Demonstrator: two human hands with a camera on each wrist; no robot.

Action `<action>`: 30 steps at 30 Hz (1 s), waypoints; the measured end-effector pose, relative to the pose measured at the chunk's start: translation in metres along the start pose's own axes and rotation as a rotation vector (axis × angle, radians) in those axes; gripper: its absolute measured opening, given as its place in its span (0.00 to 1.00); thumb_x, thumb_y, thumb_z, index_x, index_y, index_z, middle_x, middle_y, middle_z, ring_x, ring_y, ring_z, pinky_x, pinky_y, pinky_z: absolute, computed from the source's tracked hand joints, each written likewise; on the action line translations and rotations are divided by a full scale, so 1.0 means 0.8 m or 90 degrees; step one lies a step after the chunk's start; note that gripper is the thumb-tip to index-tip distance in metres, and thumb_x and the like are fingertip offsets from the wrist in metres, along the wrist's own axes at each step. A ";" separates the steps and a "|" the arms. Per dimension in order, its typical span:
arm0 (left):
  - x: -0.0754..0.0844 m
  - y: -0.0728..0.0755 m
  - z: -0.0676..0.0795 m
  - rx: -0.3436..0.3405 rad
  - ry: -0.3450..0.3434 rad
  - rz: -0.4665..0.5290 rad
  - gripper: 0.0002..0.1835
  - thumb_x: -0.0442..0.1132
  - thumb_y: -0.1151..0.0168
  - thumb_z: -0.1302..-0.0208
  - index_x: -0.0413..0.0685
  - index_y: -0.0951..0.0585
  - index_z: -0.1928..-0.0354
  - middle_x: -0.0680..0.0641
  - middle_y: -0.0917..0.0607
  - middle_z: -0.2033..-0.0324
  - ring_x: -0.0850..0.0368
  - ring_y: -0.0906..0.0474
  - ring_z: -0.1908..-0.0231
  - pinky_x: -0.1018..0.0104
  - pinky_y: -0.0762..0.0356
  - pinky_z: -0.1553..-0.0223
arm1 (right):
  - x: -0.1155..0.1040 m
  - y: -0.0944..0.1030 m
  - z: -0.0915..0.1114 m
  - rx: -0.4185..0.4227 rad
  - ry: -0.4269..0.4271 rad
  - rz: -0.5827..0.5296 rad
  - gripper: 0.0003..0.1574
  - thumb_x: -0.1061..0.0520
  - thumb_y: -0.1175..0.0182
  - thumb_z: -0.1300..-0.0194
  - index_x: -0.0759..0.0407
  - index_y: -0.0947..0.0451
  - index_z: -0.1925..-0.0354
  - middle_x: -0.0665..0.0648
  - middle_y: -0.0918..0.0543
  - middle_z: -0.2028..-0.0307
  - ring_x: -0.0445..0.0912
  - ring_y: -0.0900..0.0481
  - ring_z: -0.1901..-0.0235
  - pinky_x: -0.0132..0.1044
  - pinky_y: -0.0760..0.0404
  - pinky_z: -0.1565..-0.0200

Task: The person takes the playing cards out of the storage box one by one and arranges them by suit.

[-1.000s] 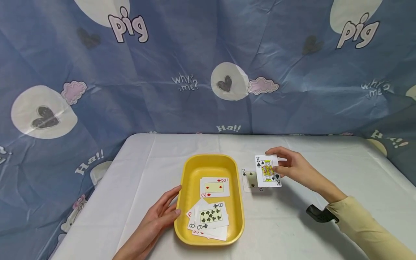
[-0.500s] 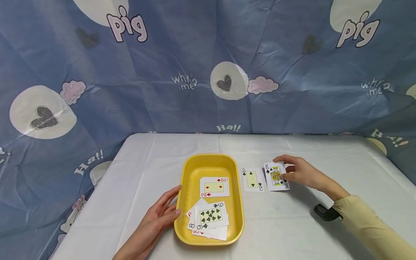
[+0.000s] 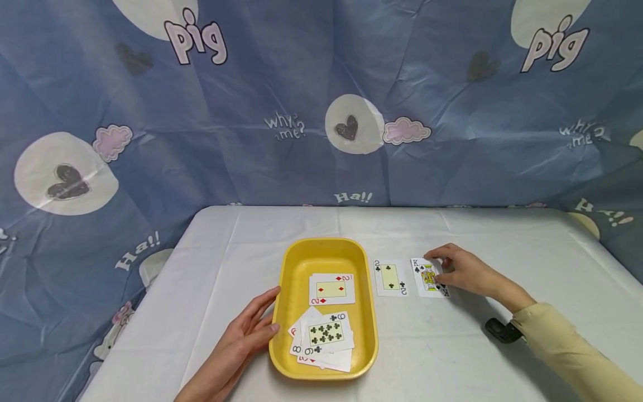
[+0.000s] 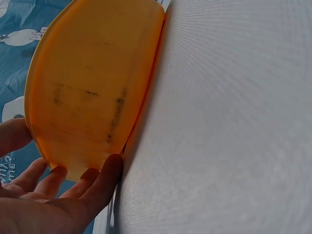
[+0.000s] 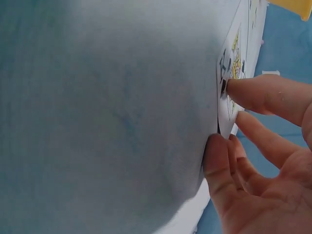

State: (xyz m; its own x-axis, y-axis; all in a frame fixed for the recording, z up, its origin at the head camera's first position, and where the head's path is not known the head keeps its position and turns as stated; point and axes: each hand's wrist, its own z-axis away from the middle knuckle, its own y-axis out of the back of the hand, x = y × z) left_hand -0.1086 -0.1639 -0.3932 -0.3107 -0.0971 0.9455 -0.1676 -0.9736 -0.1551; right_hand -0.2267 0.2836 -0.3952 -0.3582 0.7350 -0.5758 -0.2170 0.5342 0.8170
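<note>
My right hand [image 3: 464, 272] has a king of spades playing card [image 3: 426, 276] down at the white table, to the right of a two of clubs [image 3: 389, 277], with a narrow gap between them. In the right wrist view, the thumb lies on the face of the king [image 5: 234, 63] and the fingers are at its edge. My left hand [image 3: 243, 335] rests against the left side of a yellow tray [image 3: 326, 257]. Seen from the left wrist, its loosely spread fingertips touch the tray's outer wall [image 4: 87, 73].
Inside the tray, a two of diamonds [image 3: 331, 290] tops a small stack towards the back. A loose pile under a nine of clubs [image 3: 326, 334] lies nearer the front. Behind the white table [image 3: 422, 352] hangs a blue printed cloth [image 3: 301, 67].
My right hand has carried the king right and down, off the two of clubs, which now shows fully. The left hand and tray have stayed put.
</note>
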 end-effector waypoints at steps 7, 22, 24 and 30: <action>-0.001 0.001 0.001 0.001 0.004 0.002 0.34 0.35 0.36 0.35 0.58 0.35 0.29 0.50 0.41 0.27 0.51 0.42 0.29 0.58 0.31 0.38 | -0.003 0.000 -0.001 0.011 0.012 -0.021 0.30 0.64 0.29 0.44 0.64 0.23 0.42 0.59 0.26 0.53 0.49 0.30 0.61 0.33 0.30 0.66; 0.000 0.003 0.003 0.005 -0.001 -0.002 0.34 0.36 0.35 0.36 0.60 0.34 0.30 0.52 0.40 0.28 0.51 0.41 0.30 0.58 0.30 0.38 | -0.049 -0.004 -0.021 0.151 0.100 -0.147 0.15 0.59 0.36 0.33 0.49 0.20 0.49 0.50 0.18 0.52 0.43 0.22 0.57 0.32 0.21 0.56; 0.000 0.002 0.002 0.002 -0.002 -0.003 0.34 0.37 0.35 0.36 0.60 0.34 0.30 0.52 0.40 0.28 0.50 0.41 0.30 0.58 0.31 0.38 | -0.062 -0.008 -0.023 0.156 0.116 -0.158 0.15 0.60 0.36 0.33 0.50 0.20 0.49 0.49 0.19 0.52 0.43 0.22 0.57 0.32 0.21 0.56; 0.001 0.001 0.001 0.000 0.000 0.001 0.33 0.37 0.35 0.36 0.61 0.33 0.30 0.53 0.40 0.28 0.50 0.40 0.30 0.57 0.31 0.38 | -0.104 -0.020 -0.033 0.108 0.150 -0.198 0.14 0.61 0.37 0.32 0.50 0.20 0.49 0.48 0.20 0.52 0.45 0.22 0.56 0.37 0.20 0.55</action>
State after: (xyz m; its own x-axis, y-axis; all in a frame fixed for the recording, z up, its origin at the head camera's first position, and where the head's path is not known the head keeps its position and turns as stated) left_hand -0.1080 -0.1651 -0.3923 -0.3110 -0.0992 0.9452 -0.1663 -0.9735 -0.1569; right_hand -0.2177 0.2029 -0.3599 -0.5006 0.4228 -0.7554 -0.2024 0.7913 0.5770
